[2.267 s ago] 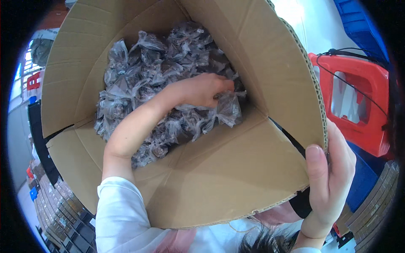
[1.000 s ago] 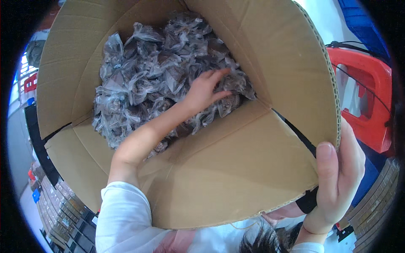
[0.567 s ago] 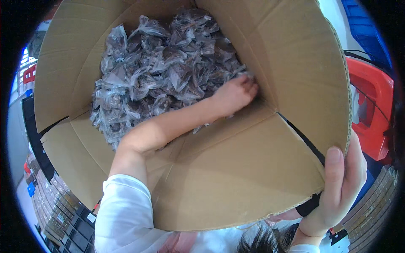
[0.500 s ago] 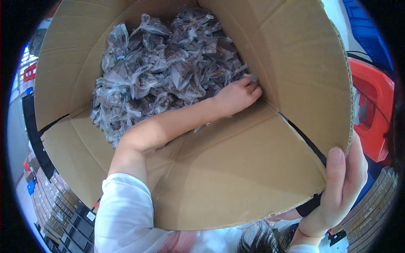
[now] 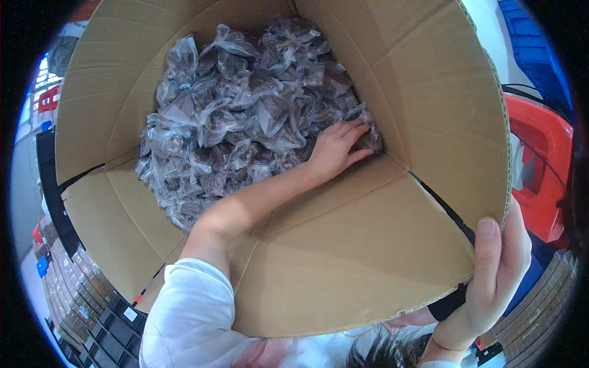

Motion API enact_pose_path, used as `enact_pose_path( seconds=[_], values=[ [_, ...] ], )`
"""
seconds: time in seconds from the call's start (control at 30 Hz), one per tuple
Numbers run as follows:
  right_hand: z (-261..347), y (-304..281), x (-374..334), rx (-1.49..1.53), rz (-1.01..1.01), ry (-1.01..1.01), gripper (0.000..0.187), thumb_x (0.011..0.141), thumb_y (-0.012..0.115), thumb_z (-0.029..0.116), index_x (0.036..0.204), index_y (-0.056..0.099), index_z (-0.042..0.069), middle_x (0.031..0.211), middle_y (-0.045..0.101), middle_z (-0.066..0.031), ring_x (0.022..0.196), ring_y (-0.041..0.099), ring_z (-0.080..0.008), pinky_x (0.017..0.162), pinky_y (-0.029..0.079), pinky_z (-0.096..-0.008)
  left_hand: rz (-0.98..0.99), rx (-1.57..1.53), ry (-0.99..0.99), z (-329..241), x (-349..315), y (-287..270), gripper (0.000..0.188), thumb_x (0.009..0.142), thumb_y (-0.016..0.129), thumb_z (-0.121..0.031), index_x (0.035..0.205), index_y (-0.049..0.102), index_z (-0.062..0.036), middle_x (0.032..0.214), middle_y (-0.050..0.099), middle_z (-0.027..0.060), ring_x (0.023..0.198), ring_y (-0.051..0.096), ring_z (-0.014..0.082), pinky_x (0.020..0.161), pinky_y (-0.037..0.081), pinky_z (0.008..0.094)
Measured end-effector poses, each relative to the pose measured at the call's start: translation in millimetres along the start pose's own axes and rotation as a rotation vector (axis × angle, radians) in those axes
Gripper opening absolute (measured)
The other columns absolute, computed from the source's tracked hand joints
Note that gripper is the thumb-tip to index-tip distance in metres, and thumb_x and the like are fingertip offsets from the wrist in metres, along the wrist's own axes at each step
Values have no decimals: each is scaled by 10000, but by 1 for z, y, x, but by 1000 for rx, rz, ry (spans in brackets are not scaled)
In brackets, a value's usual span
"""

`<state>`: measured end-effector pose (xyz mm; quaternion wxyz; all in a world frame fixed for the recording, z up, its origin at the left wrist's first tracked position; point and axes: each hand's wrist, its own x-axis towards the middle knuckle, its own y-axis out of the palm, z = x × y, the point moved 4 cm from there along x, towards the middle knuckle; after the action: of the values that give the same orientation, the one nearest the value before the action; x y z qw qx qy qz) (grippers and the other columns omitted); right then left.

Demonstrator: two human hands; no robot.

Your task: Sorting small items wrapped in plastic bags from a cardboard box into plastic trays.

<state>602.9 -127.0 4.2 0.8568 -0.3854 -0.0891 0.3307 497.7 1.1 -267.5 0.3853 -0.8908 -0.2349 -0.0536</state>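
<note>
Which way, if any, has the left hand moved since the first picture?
Yes: the left hand is farther right, closer to the near right corner inside the cardboard box.

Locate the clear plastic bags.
Head view: the clear plastic bags are heaped upper left of centre, inside the brown cardboard box, with the bare left hand at their lower right.

The top of the cardboard box (image 5: 356, 257) is cut off by the upper picture edge, and the heap of plastic bags (image 5: 251, 104) is partly covered by the left hand (image 5: 336, 152) and forearm (image 5: 264, 199) (their contents cannot be made out). The right hand (image 5: 497, 276) is partly hidden behind the box wall (image 5: 448, 122), as is the red frame (image 5: 548, 202).
</note>
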Motion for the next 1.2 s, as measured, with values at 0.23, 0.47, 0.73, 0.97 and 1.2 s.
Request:
enact_pose_path(
  seconds=[0.23,0.47,0.73,0.97,1.2],
  values=[
    [1,0,-2,11,-23,39,325,882,493,181,1073,567,-72,890,634,-153,802,601,-213,753,442,-290,201,2,-99,10,12,13,406,762,694,-243,1084,597,-15,1082,614,179,873,632,325,737,532,382],
    [-1,-2,-3,-12,-2,52,320,895,488,171,1092,566,-69,926,637,-161,839,610,-220,779,442,-295,215,-15,-119,10,7,9,329,747,689,-167,1026,587,-24,985,632,173,863,627,346,726,527,400],
    [1,-2,0,-42,79,51,330,902,482,172,1109,556,-74,947,639,-175,867,615,-241,808,439,-303,227,-107,-152,41,7,7,375,723,706,-258,981,585,-15,942,620,181,827,610,360,704,504,415],
    [-3,-5,-5,-28,97,20,338,909,476,177,1112,542,-84,974,626,-182,888,608,-261,813,433,-314,378,96,-187,18,6,-1,450,705,717,-295,1026,589,-7,896,614,178,953,551,346,821,459,425],
    [-2,-6,-3,-29,122,16,339,912,473,180,1116,544,-81,972,623,-177,886,605,-255,814,431,-315,-68,557,-121,53,39,-150,448,710,719,-305,1086,587,-99,1068,572,183,1042,495,384,851,434,464]
  ],
)
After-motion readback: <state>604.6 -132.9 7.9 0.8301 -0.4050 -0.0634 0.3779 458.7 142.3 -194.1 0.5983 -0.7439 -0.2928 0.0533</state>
